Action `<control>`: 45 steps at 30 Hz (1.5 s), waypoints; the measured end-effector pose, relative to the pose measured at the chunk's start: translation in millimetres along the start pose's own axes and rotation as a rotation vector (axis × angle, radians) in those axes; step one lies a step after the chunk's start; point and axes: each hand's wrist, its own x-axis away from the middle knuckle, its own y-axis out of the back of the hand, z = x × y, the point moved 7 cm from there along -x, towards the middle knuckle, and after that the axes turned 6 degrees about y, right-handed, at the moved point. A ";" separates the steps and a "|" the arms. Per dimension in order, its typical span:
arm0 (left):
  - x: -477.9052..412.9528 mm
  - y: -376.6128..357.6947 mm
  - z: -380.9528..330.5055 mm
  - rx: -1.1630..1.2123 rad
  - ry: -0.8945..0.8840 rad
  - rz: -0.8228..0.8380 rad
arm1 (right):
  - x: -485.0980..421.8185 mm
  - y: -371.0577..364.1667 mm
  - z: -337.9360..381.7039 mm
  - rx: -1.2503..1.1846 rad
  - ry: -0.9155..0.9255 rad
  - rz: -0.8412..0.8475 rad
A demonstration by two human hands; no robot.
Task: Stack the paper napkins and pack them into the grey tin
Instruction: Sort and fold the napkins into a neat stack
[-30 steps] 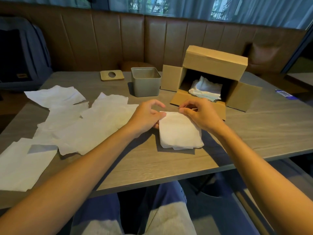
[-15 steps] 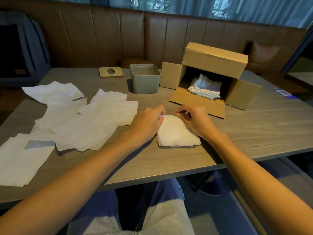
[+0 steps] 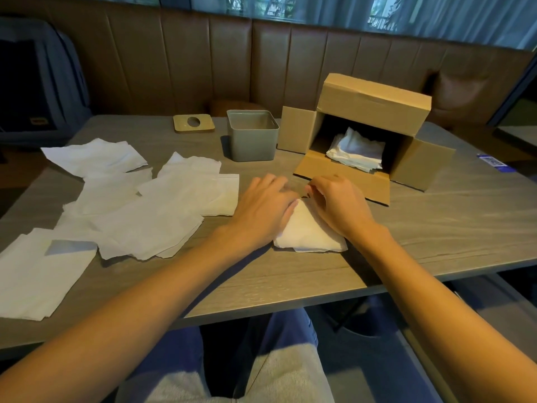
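Note:
A small stack of folded white napkins [image 3: 308, 235] lies on the wooden table [image 3: 436, 228] in front of me. My left hand [image 3: 266, 206] rests flat on its left side, fingers spread. My right hand [image 3: 338, 203] presses on its far right part, fingertips curled at the top edge. The open grey tin [image 3: 251, 139] stands behind the hands, apart from them, and looks empty. Several loose unfolded napkins [image 3: 139, 210] are spread over the left half of the table.
A cardboard box [image 3: 369, 132] lies on its side at the back right with more napkins [image 3: 356, 152] inside. A wooden lid with a round hole [image 3: 193, 123] sits left of the tin. A blue label [image 3: 494, 163] lies far right. A brown bench runs behind.
Both hands have come down and closed in over the napkin stack, pressing it flat against the table. The stack has kept its place.

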 end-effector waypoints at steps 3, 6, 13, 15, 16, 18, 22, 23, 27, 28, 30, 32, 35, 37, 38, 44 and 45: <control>4.4 -12.7 -4.5 0.059 0.005 0.186 | 3.5 8.6 19.5 -0.188 0.086 -0.012; 16.9 -30.1 -4.8 0.014 0.002 0.370 | 19.5 -7.6 44.0 -0.375 0.135 0.180; 29.7 -38.2 17.0 -0.079 0.113 0.517 | 62.7 -23.7 14.1 -0.136 -0.077 0.603; 32.6 -34.6 22.8 -0.098 0.143 0.506 | 63.8 -22.6 8.7 -0.105 -0.086 0.629; 33.4 -33.2 24.6 -0.098 0.156 0.512 | 61.7 -21.0 9.4 -0.100 -0.091 0.639; 34.0 -28.8 24.2 -0.075 0.176 0.522 | 54.6 -17.0 13.1 -0.080 -0.095 0.623; 32.7 6.3 37.5 0.029 0.214 0.387 | 18.6 4.4 47.8 -0.182 -0.038 0.392; 34.2 18.8 49.6 0.053 0.254 0.344 | 7.3 6.2 60.9 -0.257 -0.013 0.352; 52.9 57.7 107.9 0.041 0.388 0.320 | -35.7 -7.9 117.9 -0.446 0.117 0.311; 59.5 65.2 122.5 0.023 0.406 0.329 | -43.9 -13.4 132.4 -0.486 0.132 0.314; 73.5 76.9 154.7 -0.001 0.466 0.354 | -55.7 -25.2 158.5 -0.574 0.117 0.334; 88.8 81.8 185.6 -0.014 0.558 0.401 | -62.7 -37.3 178.7 -0.627 0.063 0.360; 105.3 81.9 210.3 -0.023 0.665 0.461 | -67.3 -53.6 194.9 -0.626 -0.005 0.385; 109.0 82.1 213.9 0.021 0.698 0.439 | -70.2 -60.7 198.6 -0.614 -0.025 0.370; 109.4 81.8 215.1 0.039 0.704 0.428 | -71.5 -62.7 198.7 -0.623 -0.035 0.354; 109.0 79.2 218.6 0.174 0.753 0.358 | -71.1 -53.0 182.2 -0.758 -0.046 0.269; 107.0 79.3 217.1 0.203 0.738 0.334 | -70.6 -50.4 176.3 -0.771 -0.058 0.255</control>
